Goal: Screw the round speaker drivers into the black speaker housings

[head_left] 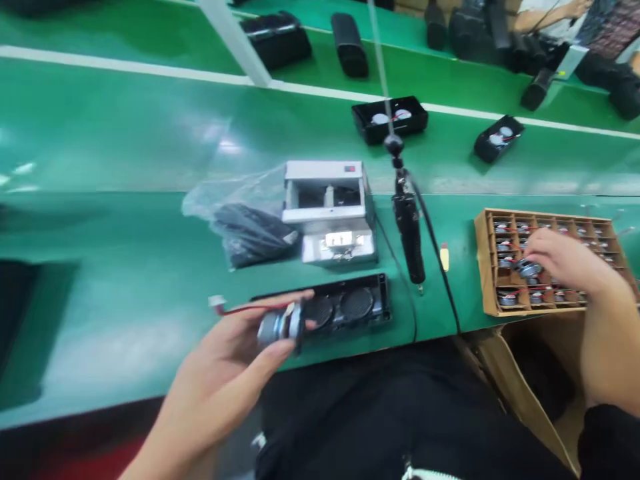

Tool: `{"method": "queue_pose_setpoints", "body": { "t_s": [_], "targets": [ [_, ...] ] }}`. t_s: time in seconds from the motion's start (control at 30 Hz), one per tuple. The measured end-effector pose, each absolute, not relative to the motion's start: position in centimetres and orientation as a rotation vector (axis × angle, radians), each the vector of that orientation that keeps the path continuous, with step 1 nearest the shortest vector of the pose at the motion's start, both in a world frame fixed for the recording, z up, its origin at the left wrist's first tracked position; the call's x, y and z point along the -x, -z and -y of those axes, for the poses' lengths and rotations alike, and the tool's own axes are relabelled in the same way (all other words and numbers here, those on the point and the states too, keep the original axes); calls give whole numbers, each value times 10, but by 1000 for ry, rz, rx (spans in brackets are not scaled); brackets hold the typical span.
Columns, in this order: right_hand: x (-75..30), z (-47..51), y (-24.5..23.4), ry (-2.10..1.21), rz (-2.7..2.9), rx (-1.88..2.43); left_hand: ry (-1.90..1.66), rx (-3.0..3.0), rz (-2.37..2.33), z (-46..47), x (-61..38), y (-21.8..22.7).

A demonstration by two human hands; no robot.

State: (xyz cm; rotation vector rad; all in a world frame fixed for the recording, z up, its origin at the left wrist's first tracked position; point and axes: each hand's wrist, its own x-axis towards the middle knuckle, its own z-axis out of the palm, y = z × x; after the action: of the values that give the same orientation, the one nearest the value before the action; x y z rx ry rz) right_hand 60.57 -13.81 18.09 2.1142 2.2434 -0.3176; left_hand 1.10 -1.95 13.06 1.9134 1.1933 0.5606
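My left hand (215, 380) is closed round a small round speaker driver (270, 329), whose red wires end in a white connector (217, 303) off to the left. Just behind it lies a long black speaker housing (382, 300) with two round grilles, partly covered by my fingers and the driver. On the right, my right hand (565, 260) reaches over a cardboard box with dividers (481, 263). Its fingers pinch another speaker driver (529, 269), tilted above the cells. Several more drivers sit in the box's compartments.
A grey-white machine (325, 215) stands behind the housing, beside a black item in clear plastic (255, 233). An electric screwdriver (409, 233) hangs with its cable. A small yellow object (445, 257) lies nearby. Black housings (390, 120) stand on the green surface behind; another person's arm (545, 17) shows.
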Motion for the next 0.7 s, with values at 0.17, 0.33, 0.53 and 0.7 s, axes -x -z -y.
{"method": "queue_pose_setpoints", "body": {
  "t_s": [0.17,0.33,0.53,0.7],
  "targets": [
    [-606,67,-163,387,-2237,-1975,-502,-2420,-1296,3,20,-127],
    [-565,57,-146,98,-2081,-2160,-351,-2520,-1100,-4,18,-112],
    [-533,123,-127,-298,-1631,-2675,-62,-2596,-973,-20,9,-95],
    [-530,138,-117,-224,-1695,-2830,62,-2646,-923,-28,0,-83]
  ]
}}
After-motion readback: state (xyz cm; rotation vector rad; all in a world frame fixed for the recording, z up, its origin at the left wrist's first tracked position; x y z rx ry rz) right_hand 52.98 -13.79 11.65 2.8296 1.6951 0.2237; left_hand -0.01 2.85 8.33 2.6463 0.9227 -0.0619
